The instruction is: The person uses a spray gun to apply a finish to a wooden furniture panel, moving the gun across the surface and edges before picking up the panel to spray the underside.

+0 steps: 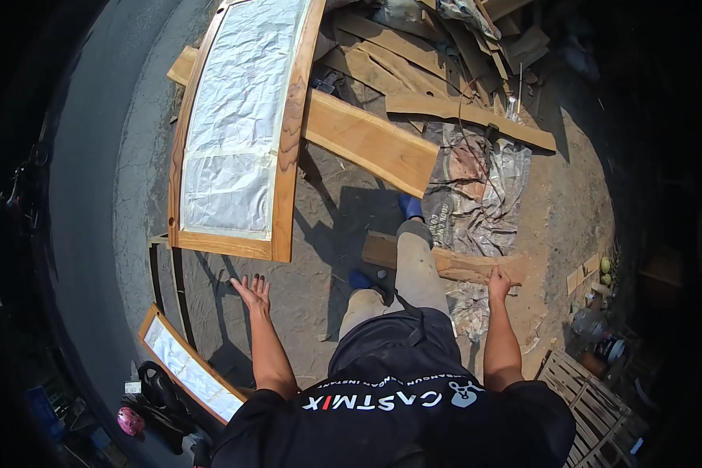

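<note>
My left hand is open, palm up with fingers spread, holding nothing, just below the near end of a large wooden frame. Wrinkled white paper is taped over the middle of that frame. Beneath the frame a wide wooden board sticks out to the right. My right hand hangs over the right end of a plank on the ground, its fingers loosely apart and nothing visible in them. Whether it touches the plank I cannot tell. My leg crosses in front of that plank.
A heap of rough boards lies at the far right, beside a crumpled printed sheet. A smaller papered frame leans at lower left near a parked motorbike. A slatted crate stands at lower right. Pavement runs along the left.
</note>
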The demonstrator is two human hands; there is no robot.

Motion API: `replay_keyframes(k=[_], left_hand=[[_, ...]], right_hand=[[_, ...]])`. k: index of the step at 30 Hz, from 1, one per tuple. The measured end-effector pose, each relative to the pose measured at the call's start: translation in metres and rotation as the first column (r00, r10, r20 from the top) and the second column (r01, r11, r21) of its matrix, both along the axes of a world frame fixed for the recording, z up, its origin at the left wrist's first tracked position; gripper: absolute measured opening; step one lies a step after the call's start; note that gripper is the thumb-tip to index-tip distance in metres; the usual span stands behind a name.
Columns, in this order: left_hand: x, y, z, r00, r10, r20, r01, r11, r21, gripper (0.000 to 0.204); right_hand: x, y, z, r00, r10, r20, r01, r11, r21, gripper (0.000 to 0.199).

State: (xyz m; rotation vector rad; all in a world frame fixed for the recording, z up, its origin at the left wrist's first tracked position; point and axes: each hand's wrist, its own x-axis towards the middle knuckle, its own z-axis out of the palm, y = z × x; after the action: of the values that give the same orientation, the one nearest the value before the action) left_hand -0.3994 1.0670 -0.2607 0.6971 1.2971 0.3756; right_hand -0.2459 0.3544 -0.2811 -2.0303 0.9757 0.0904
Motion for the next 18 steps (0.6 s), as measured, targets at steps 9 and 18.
replay_keyframes(k=[9, 18], left_hand=[[-0.071, -0.285, -0.065, 0.618, -0.786, -0.006, 0.476, 0.381, -0.792, 0.093], [0.17, -0.466, -0.056, 0.568, -0.757, -0.322, 0.218, 0.516, -0.828, 0.067]], right_hand=[[0.165, -0.05, -0.096, 0.977, 0.149, -0.152, -0.15, 0.989, 0.004, 0.043], [0.548, -0.208, -0.443, 0.92, 0.307, -0.244, -0.353, 0.918, -0.178, 0.081]])
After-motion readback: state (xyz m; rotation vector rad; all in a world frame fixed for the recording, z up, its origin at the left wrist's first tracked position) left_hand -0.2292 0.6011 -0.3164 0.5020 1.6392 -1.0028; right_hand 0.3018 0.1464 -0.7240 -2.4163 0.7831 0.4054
